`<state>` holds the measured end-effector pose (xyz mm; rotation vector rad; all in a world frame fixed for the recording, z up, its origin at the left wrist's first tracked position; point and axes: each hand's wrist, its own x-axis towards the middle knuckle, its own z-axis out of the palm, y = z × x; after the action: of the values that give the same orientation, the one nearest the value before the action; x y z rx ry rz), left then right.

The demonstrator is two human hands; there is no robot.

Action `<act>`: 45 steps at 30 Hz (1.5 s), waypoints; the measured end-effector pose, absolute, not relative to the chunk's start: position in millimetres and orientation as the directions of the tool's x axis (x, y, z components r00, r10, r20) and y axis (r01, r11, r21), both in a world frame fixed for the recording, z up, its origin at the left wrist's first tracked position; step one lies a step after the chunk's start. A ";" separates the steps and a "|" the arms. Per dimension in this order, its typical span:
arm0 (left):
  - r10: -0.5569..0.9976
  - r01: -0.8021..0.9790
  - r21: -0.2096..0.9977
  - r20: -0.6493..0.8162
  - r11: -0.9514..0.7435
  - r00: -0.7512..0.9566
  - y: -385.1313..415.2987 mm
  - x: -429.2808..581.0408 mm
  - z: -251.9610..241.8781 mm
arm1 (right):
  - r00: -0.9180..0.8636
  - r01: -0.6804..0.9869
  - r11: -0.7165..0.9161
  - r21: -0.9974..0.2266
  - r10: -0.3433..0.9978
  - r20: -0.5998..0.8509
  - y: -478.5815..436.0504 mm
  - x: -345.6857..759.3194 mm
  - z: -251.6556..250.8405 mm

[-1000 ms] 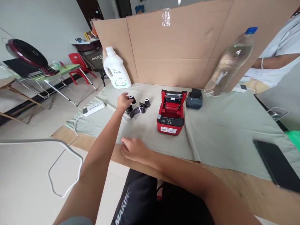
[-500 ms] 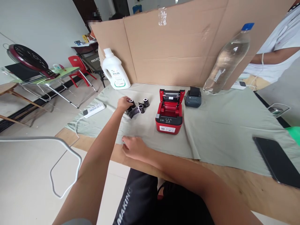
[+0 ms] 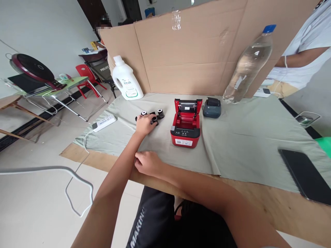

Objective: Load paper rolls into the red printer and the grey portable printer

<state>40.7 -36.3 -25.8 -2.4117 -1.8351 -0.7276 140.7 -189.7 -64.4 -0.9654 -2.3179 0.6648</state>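
My left hand [image 3: 145, 124] has its fingers curled round the nearest black ribbon roll [image 3: 154, 119] on the cloth. Its fingers hide part of the roll. Two more ribbon rolls with white cores stand just behind, one left [image 3: 143, 113] and one right [image 3: 160, 113], joined or overlapped by dark ribbon. My right hand [image 3: 149, 163] rests closed at the table's front edge, with nothing visible in it. To the right of the rolls sits a red and black label printer [image 3: 185, 137], its lid raised and its inside bare to view.
Behind the printer is a small dark grey device [image 3: 212, 108]. A white jug [image 3: 126, 81] and a large water bottle [image 3: 248, 67] stand by the cardboard screen [image 3: 181, 62]. A power strip [image 3: 104, 123] lies left, a phone [image 3: 305, 175] right. Another person's arm [image 3: 307, 58] shows at right.
My left hand has moved right and toward me, from the left roll to the nearest roll. My right hand stays in place. The view has shifted slightly.
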 end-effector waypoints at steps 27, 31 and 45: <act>0.863 0.418 0.793 0.253 -0.443 0.437 -47.5 140.4 82.7 | -0.311 0.786 0.242 -0.569 0.950 -0.026 -93.0 350.0 93.5; 0.871 0.510 0.706 0.381 -0.491 0.311 -39.1 131.2 92.7 | -0.177 0.906 0.113 -0.407 0.976 -0.124 -90.0 336.1 83.7; 0.775 0.516 0.579 0.444 -0.632 0.450 -25.7 135.0 72.3 | -0.120 0.981 0.104 -0.165 0.989 -0.088 -70.0 319.4 47.3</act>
<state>135.0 -25.7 72.3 -2.9697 -1.3859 -1.2584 319.4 -70.0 47.3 -2.0541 -2.3007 0.2832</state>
